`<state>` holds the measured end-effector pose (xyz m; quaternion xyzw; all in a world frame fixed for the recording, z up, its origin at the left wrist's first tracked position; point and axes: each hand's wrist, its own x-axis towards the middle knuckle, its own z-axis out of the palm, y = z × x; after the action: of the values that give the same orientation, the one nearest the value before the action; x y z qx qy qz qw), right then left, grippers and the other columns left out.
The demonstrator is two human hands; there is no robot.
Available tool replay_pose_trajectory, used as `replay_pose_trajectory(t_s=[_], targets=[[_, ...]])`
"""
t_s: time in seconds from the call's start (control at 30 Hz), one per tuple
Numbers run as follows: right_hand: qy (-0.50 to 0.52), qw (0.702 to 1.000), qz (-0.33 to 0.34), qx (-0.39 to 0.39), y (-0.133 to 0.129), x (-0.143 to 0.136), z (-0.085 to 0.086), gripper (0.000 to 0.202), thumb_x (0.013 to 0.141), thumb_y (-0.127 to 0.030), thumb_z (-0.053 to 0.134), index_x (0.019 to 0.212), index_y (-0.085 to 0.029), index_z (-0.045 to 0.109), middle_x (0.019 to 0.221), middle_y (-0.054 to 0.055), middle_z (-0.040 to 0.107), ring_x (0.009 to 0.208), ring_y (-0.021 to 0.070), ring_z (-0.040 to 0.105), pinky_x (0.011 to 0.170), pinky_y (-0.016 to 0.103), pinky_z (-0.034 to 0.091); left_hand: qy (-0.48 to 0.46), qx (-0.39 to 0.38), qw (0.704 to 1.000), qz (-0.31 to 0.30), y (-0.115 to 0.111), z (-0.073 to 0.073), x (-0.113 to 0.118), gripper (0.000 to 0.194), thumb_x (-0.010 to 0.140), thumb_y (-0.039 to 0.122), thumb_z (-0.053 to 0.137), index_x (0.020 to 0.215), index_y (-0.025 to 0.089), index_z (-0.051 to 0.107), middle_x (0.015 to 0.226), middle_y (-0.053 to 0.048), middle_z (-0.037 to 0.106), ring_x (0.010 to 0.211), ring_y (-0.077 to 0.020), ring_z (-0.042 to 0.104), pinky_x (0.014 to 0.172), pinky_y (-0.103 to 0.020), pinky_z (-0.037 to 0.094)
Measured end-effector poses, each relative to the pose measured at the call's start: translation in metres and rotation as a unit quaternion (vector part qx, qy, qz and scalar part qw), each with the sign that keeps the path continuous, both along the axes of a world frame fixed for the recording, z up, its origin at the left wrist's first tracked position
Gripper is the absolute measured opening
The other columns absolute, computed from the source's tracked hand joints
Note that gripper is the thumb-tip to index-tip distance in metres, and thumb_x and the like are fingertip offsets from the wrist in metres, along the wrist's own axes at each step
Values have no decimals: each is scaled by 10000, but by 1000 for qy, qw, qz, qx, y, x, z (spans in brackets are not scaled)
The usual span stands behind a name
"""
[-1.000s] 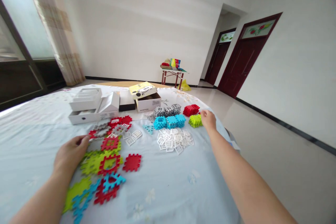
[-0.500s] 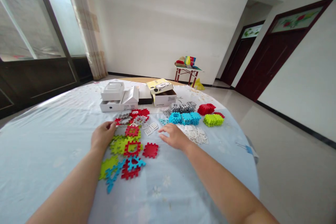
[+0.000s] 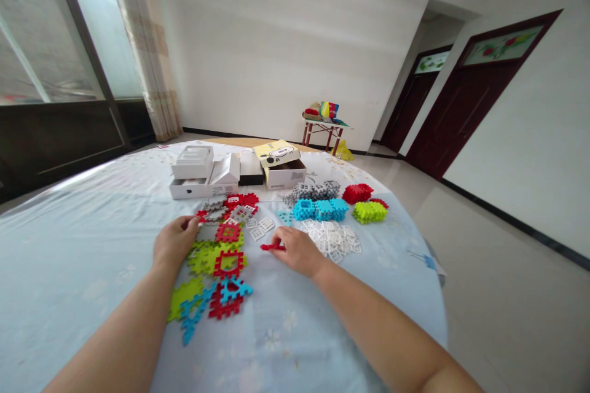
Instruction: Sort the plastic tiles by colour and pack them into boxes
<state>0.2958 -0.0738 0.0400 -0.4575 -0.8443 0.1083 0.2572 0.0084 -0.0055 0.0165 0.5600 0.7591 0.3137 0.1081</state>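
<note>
My right hand [image 3: 297, 249] pinches a flat red toothed tile [image 3: 271, 247], seen nearly edge-on above the cloth. My left hand [image 3: 176, 238] is closed at the left edge of a spread of puzzle-like tiles; what its fingertips hold, if anything, is too small to make out. Between and below the hands lie green tiles [image 3: 201, 260], a red frame tile [image 3: 229, 264] and blue triangular tiles [image 3: 196, 314]. Loose white window pieces [image 3: 262, 228] lie between the hands, and a heap of white pieces [image 3: 338, 237] is just beyond my right hand.
Stacks of blue tiles [image 3: 322, 210], grey tiles [image 3: 318, 190], red tiles [image 3: 357, 193] and green tiles [image 3: 370, 212] stand at the right. White boxes [image 3: 191, 189] and a yellow-lidded box [image 3: 286, 175] stand at the back of the round table [image 3: 322, 331].
My right hand has taken hold of the red tile that lay flat on the cloth and lifted it. The view has shifted slightly; my left hand keeps about the same place.
</note>
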Motion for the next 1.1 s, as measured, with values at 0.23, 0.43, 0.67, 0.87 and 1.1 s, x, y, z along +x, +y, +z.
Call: replay_pose_trajectory(t_s=[0.23, 0.43, 0.67, 0.87, 1.1], targets=[[-49, 994, 97, -24, 2, 17, 1, 387, 658, -507, 686, 885, -201, 617, 888, 31, 615, 826, 163, 571, 742, 265, 445, 0, 2, 1000, 3, -2, 3, 2, 426, 757, 464, 420, 966, 191, 671, 843, -73, 686, 770, -216, 599, 601, -256, 407], [-59, 998, 28, -1, 0, 19, -1, 561, 654, -604, 628, 1038, -196, 601, 1031, 85, 594, 973, 219, 549, 840, 331, 436, 11, -22, 1000, -10, -4, 8, 1, 436, 763, 462, 438, 996, 170, 662, 859, -85, 682, 775, -210, 590, 601, -251, 400], [-58, 993, 95, -41, 11, 18, -8, 478, 660, -435, 706, 1063, -197, 611, 967, 55, 632, 930, 192, 568, 839, 285, 431, 30, -36, 999, -7, 1, 11, -1, 451, 763, 462, 440, 1016, 158, 657, 872, -96, 690, 776, -218, 601, 588, -247, 420], [13, 1000, -5, 5, 11, 28, 7, 517, 670, -526, 666, 1059, -190, 615, 968, 68, 631, 890, 189, 576, 799, 288, 441, 29, -46, 998, -9, 3, 11, -3, 463, 758, 473, 437, 1027, 165, 654, 859, -96, 692, 788, -233, 614, 610, -258, 439], [166, 971, -165, 52, 30, 92, 32, 445, 686, -502, 656, 991, -180, 626, 921, 47, 615, 675, 117, 572, 687, 261, 464, 38, -54, 998, -13, 7, 9, -7, 484, 767, 501, 397, 1018, 170, 645, 932, -110, 687, 851, -262, 618, 666, -290, 455]])
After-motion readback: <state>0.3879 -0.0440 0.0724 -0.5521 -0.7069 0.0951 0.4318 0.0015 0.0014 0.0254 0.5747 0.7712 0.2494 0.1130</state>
